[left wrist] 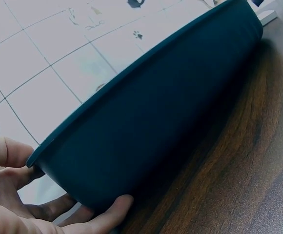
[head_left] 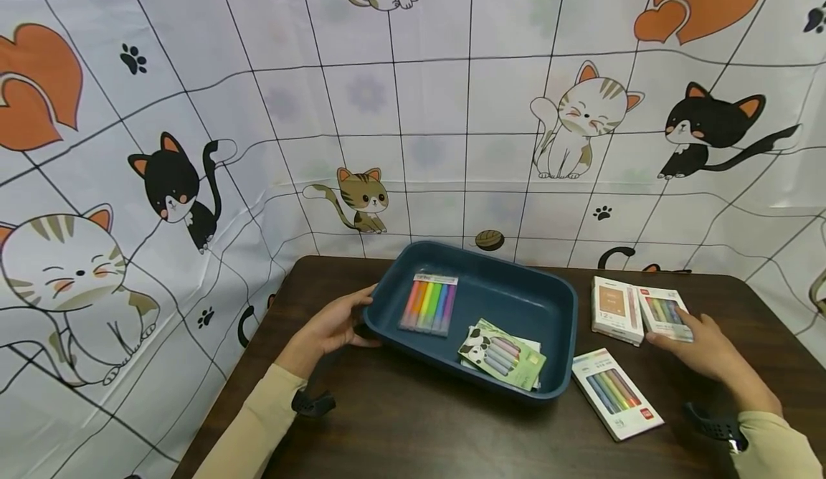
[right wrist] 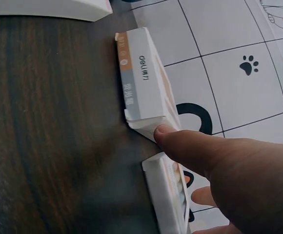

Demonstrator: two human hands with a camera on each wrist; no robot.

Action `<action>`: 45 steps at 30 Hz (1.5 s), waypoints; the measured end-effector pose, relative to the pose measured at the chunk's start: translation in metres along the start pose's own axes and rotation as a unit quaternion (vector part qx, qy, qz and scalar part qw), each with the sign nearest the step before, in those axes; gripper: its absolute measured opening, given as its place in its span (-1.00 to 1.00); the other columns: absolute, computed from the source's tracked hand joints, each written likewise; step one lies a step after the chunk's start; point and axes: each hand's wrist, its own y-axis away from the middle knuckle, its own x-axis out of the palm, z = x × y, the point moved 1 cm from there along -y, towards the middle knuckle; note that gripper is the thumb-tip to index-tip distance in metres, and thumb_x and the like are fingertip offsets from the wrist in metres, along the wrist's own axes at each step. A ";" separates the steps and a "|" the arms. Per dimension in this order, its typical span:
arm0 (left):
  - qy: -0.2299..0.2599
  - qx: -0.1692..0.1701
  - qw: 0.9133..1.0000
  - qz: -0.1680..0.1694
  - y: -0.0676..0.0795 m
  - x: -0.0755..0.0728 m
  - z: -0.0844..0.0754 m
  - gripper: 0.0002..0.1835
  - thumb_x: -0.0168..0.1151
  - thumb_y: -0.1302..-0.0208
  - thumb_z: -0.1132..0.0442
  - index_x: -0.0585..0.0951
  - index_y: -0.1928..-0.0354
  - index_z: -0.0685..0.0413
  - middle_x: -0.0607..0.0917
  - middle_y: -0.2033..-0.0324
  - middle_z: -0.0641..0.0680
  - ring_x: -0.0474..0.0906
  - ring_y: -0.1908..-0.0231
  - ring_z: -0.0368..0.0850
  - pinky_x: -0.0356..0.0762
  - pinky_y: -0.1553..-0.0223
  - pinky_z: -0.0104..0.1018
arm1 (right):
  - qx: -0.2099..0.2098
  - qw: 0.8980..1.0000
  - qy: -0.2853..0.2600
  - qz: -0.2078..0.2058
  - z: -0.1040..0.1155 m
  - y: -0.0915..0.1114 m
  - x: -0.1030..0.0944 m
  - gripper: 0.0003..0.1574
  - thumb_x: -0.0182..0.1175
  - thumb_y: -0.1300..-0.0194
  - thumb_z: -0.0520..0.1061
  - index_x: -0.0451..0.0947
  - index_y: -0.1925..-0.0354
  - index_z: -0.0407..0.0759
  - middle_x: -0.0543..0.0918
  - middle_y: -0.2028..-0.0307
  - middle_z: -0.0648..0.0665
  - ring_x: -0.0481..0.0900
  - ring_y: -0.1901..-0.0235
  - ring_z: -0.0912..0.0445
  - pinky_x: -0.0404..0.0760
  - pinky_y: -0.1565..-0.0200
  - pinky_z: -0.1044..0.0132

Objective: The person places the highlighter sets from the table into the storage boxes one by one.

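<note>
I am counting one blue bin (head_left: 471, 289), one marker pack (head_left: 429, 305) and one panda-printed pack (head_left: 500, 353) lying inside it, three boxes (head_left: 617, 393) lying outside it on one surface (head_left: 419, 429), my two hands (head_left: 332, 325), plus two dark wristbands (head_left: 312, 404).

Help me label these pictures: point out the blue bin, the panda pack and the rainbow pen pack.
Blue bin (head_left: 506, 310): head view, on its bare floor.
Panda pack (head_left: 505, 355): head view, front's middle.
Rainbow pen pack (head_left: 429, 307): head view, on the pens' middle.
</note>
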 end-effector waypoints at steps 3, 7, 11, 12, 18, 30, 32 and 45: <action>-0.001 0.000 1.000 0.001 0.000 0.000 0.000 -0.41 -0.15 -0.63 0.15 0.13 -0.62 -0.15 0.24 -0.39 0.39 0.39 -0.22 0.27 0.49 0.01 0.40 | -0.006 1.000 0.006 -0.009 -0.001 -0.002 0.003 0.32 0.09 -0.42 0.40 -0.16 -0.40 -0.71 -0.04 -0.14 -0.92 0.11 -0.07 -0.77 0.24 -0.05 -0.57; 0.001 0.003 1.000 0.001 0.000 0.000 -0.001 -0.42 -0.15 -0.64 0.15 0.14 -0.62 -0.17 0.23 -0.39 0.40 0.39 -0.21 0.27 0.48 0.01 0.41 | -0.006 1.000 0.020 -0.019 -0.001 -0.004 0.003 0.28 0.09 -0.42 0.40 -0.04 -0.36 -0.73 0.08 -0.12 -0.84 0.18 -0.03 -0.74 0.29 -0.03 -0.54; 0.001 0.004 1.000 0.002 -0.001 -0.001 0.000 -0.42 -0.16 -0.64 0.15 0.13 -0.62 -0.16 0.21 -0.40 0.38 0.35 -0.24 0.28 0.46 0.00 0.43 | 0.008 0.999 0.024 -0.020 0.001 -0.003 0.003 0.25 0.05 -0.43 0.42 0.00 -0.36 -0.70 0.12 -0.15 -0.82 0.19 -0.03 -0.73 0.33 0.05 -0.55; 0.002 0.004 1.000 0.002 -0.001 -0.001 0.000 -0.42 -0.16 -0.64 0.15 0.13 -0.62 -0.15 0.20 -0.41 0.37 0.33 -0.25 0.28 0.46 0.00 0.43 | 0.013 0.999 0.022 -0.020 0.001 -0.002 0.004 0.25 0.04 -0.43 0.43 0.00 -0.37 -0.69 0.13 -0.17 -0.82 0.20 -0.02 -0.73 0.34 0.09 -0.55; 0.003 0.006 1.000 -0.001 0.000 -0.001 0.002 -0.41 -0.13 -0.62 0.16 0.14 -0.62 -0.13 0.19 -0.41 0.36 0.30 -0.26 0.29 0.49 0.02 0.41 | 0.040 0.998 0.011 -0.040 0.004 0.001 0.008 0.21 -0.02 -0.45 0.45 0.02 -0.40 -0.61 0.14 -0.22 -0.78 0.19 0.00 -0.74 0.33 0.19 -0.56; 0.001 0.004 1.000 -0.014 0.000 -0.001 0.003 -0.40 -0.09 -0.60 0.16 0.16 -0.61 -0.14 0.25 -0.36 0.36 0.28 -0.25 0.26 0.48 0.02 0.42 | 0.076 0.992 0.008 -0.101 0.004 0.000 0.017 0.16 0.18 -0.35 0.38 0.12 -0.39 -0.53 0.23 -0.12 -0.76 0.24 0.02 -0.69 0.34 0.18 -0.49; 0.000 0.005 1.000 -0.015 0.001 -0.001 0.003 -0.40 -0.10 -0.60 0.16 0.16 -0.61 -0.15 0.25 -0.37 0.35 0.29 -0.25 0.26 0.48 0.02 0.42 | 0.077 0.991 0.006 -0.112 0.005 0.000 0.017 0.13 0.24 -0.32 0.34 0.16 -0.38 -0.52 0.26 -0.08 -0.77 0.28 0.05 -0.68 0.39 0.21 -0.45; -0.001 0.010 1.000 -0.017 0.001 -0.001 0.004 -0.41 -0.10 -0.61 0.15 0.17 -0.61 -0.14 0.24 -0.37 0.33 0.29 -0.24 0.26 0.51 0.04 0.40 | 0.086 0.980 -0.063 -0.168 0.008 0.005 0.007 -0.03 0.33 -0.28 0.12 0.29 -0.27 -0.64 0.29 -0.12 -0.78 0.25 -0.01 -0.64 0.33 0.01 -0.40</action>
